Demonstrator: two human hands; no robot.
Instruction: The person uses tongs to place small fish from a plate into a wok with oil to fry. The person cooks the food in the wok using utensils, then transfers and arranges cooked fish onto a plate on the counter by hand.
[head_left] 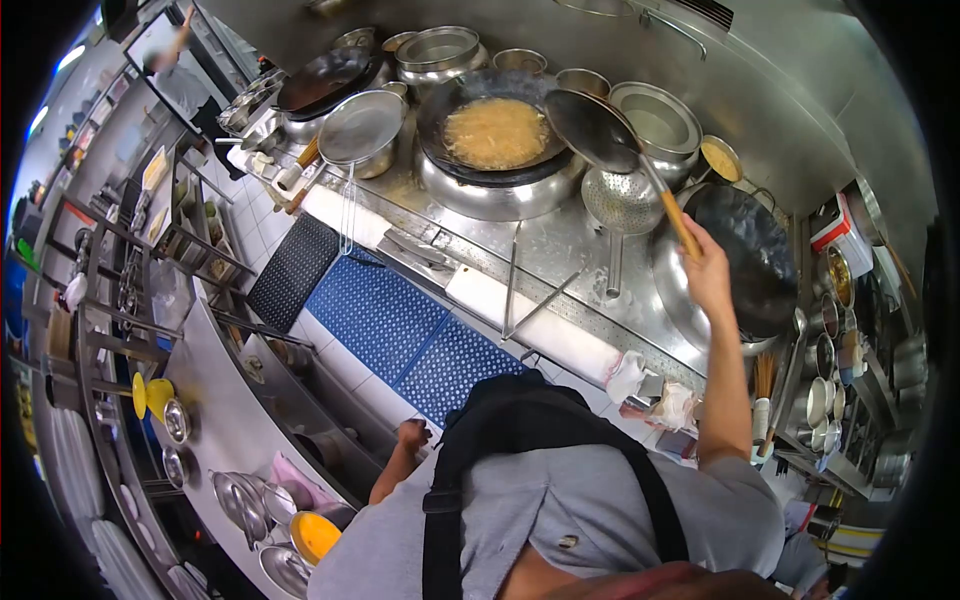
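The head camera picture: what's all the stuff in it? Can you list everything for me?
Woks: three, dark, along the stove
Frothy liquid: one batch, tan, middle wok
Long-handled pan: one, black with wooden handle, above the stove
Perforated strainer: one, silver, right of the middle wok
Mesh strainer: one, silver, left of the middle wok
Pots: several, silver, behind the woks
Floor mats: several, blue and black, below the stove
Background person: one, light top, top left
Shelf items: too crowded to count, mixed colours, both sides
Left hand: one, bare, low beside the body
Right hand: one, bare, gripping the pan's handle
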